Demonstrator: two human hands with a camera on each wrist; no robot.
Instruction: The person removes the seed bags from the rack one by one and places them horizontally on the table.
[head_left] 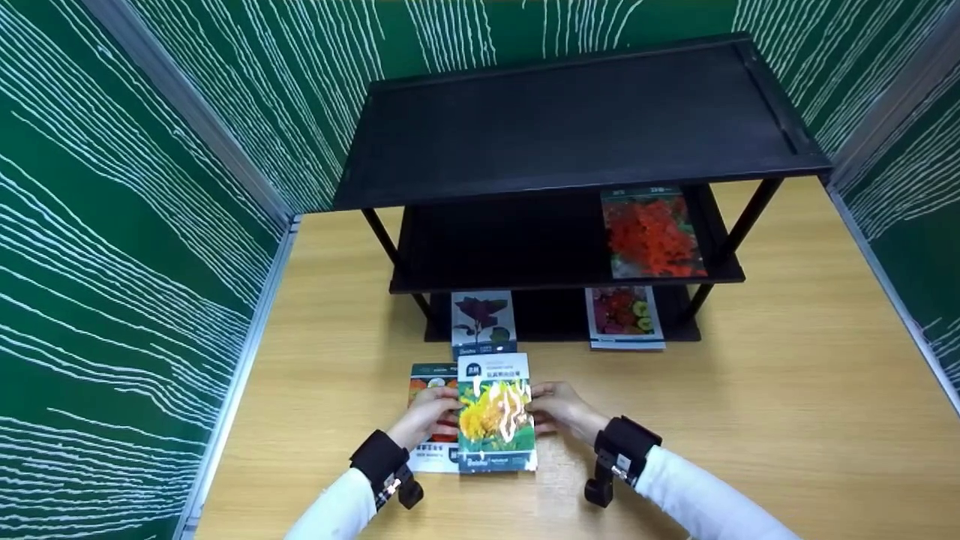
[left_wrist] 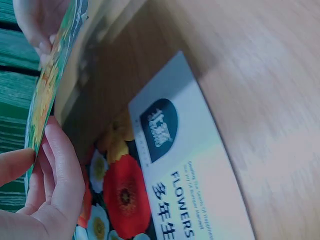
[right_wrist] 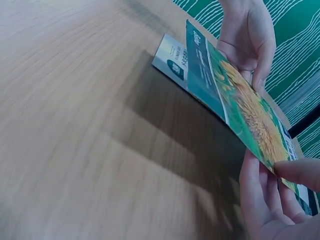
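A seed packet with yellow flowers (head_left: 495,412) is held between both hands, raised above the table. My left hand (head_left: 429,414) pinches its left edge, thumb on top and fingers beneath; my right hand (head_left: 564,409) grips the opposite edge the same way. In the right wrist view the packet (right_wrist: 250,107) slants over its own shadow. Partly under it, a second seed packet with red and orange flowers (head_left: 433,457) lies on the table; the left wrist view shows its white end and dark round logo (left_wrist: 160,131).
A black three-tier shelf (head_left: 570,127) stands ahead. A red-flower packet (head_left: 652,236) lies on its middle tier. On the bottom tier are a dark-purple plant packet (head_left: 484,319) and a mixed-flower packet (head_left: 624,316), both jutting past the front edge. Green white-streaked walls (head_left: 112,262) border the table.
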